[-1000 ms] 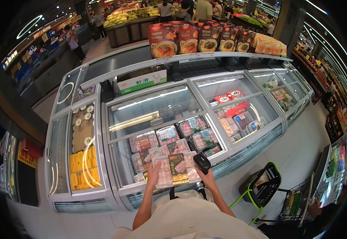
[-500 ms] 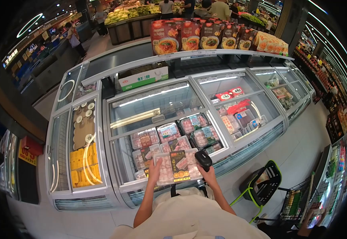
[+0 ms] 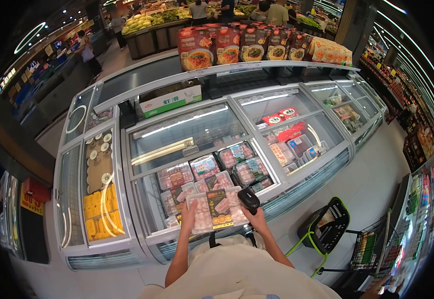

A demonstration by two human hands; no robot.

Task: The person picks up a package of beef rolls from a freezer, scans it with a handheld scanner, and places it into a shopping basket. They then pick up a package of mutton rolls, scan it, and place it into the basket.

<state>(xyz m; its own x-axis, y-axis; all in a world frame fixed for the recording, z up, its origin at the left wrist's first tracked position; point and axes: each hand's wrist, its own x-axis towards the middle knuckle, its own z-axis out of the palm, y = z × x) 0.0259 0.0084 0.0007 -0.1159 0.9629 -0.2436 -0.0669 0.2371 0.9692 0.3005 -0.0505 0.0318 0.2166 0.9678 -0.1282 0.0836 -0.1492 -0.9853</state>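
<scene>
A clear-wrapped meat pack point(image 3: 204, 215) with a black and gold label is held level in front of my body, above the freezer's front edge. My left hand point(image 3: 188, 218) grips its left end. At the right end, my right hand point(image 3: 254, 218) is closed around a black handheld device point(image 3: 248, 199) that resembles a barcode scanner. That hand is against the pack's edge; whether its fingers also clasp the pack is hidden. Beneath, the open freezer section shows several similar meat packs point(image 3: 178, 175) in rows.
The freezer's glass lid point(image 3: 187, 132) covers the rear half. Red and black noodle packages point(image 3: 197, 49) line the shelf above, over a white and green carton point(image 3: 172, 99). To the right stand a black basket point(image 3: 334, 226) with a green frame and a wire cart point(image 3: 371, 249).
The view has shifted slightly, so the freezer and shelf appear a little further left. Both hands keep the same hold on the pack and the black device.
</scene>
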